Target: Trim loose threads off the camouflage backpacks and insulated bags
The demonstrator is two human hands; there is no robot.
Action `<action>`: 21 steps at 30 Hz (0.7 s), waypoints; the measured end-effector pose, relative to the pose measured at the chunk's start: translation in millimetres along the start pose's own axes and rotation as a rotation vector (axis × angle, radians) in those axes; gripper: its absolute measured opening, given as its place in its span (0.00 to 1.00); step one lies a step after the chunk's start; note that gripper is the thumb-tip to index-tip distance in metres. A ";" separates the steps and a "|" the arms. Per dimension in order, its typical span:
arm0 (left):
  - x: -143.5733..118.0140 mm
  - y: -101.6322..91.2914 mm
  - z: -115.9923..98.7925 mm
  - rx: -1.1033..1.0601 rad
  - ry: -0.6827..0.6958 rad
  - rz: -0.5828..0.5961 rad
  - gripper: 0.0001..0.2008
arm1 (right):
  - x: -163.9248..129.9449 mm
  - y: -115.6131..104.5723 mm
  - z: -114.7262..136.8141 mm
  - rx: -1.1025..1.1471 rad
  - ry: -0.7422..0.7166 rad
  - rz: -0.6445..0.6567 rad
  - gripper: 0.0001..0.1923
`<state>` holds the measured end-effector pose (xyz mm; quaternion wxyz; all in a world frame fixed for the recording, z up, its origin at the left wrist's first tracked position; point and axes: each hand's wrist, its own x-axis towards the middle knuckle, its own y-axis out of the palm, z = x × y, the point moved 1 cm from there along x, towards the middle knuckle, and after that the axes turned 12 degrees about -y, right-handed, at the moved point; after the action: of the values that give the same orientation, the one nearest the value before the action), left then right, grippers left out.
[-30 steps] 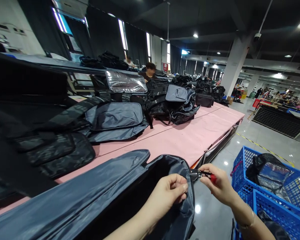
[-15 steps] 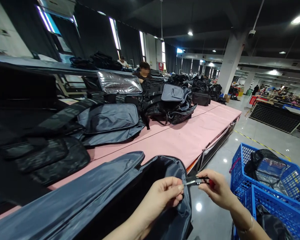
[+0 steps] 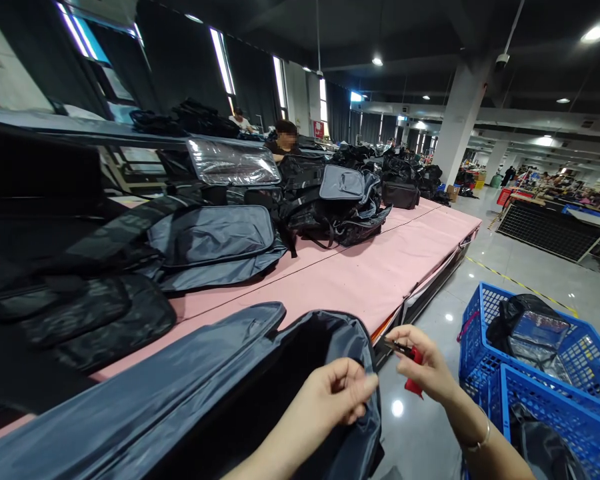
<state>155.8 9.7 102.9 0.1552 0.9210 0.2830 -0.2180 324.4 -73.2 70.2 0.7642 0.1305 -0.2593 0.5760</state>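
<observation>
An open bag (image 3: 325, 330) with a dark blue-grey lining lies in front of me, its flap (image 3: 190, 373) folded back to the left. At the bag's right rim, my left hand (image 3: 343, 393) is closed in a pinch; whatever lies between thumb and forefinger is too small to make out. Just right of the rim, my right hand (image 3: 427, 363) grips thread snips (image 3: 405, 350) with a red part (image 3: 414, 377) hanging by the palm. The snips' tips point left, apart from my left hand.
A long pink-covered table (image 3: 350, 280) carries several dark bags, including a camouflage one (image 3: 115, 320) and a grey-lined one (image 3: 220, 233). Blue crates (image 3: 473, 347) holding bags stand on the floor at right. A person (image 3: 283, 140) is across the table.
The snips have come away from my left fingertips and turned in my right hand, so the red part shows. My left hand has shifted slightly right, still pinched.
</observation>
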 end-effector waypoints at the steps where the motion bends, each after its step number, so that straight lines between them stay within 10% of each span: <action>1: 0.4 0.9 1.2 0.022 0.022 0.013 0.21 | 2.7 4.6 0.4 0.004 0.000 -0.007 0.21; 12: -5.8 -6.7 -2.4 0.026 0.012 -0.019 0.20 | 24.7 27.6 -7.5 -0.132 -0.004 -0.139 0.18; 21: -8.2 -6.1 -8.1 0.184 0.066 -0.103 0.22 | -6.9 31.3 29.4 -0.262 0.058 0.298 0.19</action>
<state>148.7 14.1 112.9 0.0492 0.9224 0.3136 -0.2202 286.1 -84.0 87.8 0.6882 -0.0264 -0.3265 0.6474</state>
